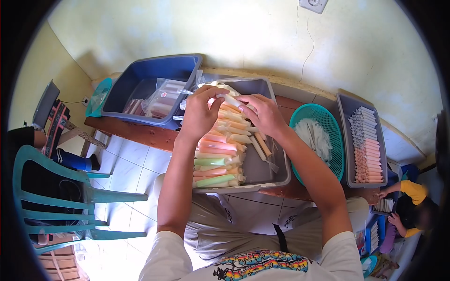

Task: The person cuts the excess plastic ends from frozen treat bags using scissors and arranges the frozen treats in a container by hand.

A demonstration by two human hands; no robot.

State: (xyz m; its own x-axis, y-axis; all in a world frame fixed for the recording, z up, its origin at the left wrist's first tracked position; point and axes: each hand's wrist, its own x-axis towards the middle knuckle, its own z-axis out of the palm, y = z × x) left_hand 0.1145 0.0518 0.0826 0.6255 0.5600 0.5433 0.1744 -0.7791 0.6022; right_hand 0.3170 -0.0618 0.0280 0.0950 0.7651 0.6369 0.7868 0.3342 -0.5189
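Between my two hands is a whitish plastic-wrapped stick (230,100), like an ice pop. My left hand (202,110) pinches its left end, and my right hand (262,112) has its fingers closed on the other end. Right below them stands a grey tub (276,175) on a wooden bench. Packed along its left side are rows of wrapped sticks (218,149) in orange, pink, green and cream. A few loose sticks, one brown (262,144), lie to the right of the rows, under my right wrist.
Left stands a blue tub (157,65) with bagged brownish sticks (164,98). To the right are a teal basket (341,140) of clear plastic wrappers and a grey tub (344,112) of pale and pink sticks. Another person (415,206) handles sticks far right. A green chair (56,201) stands left.
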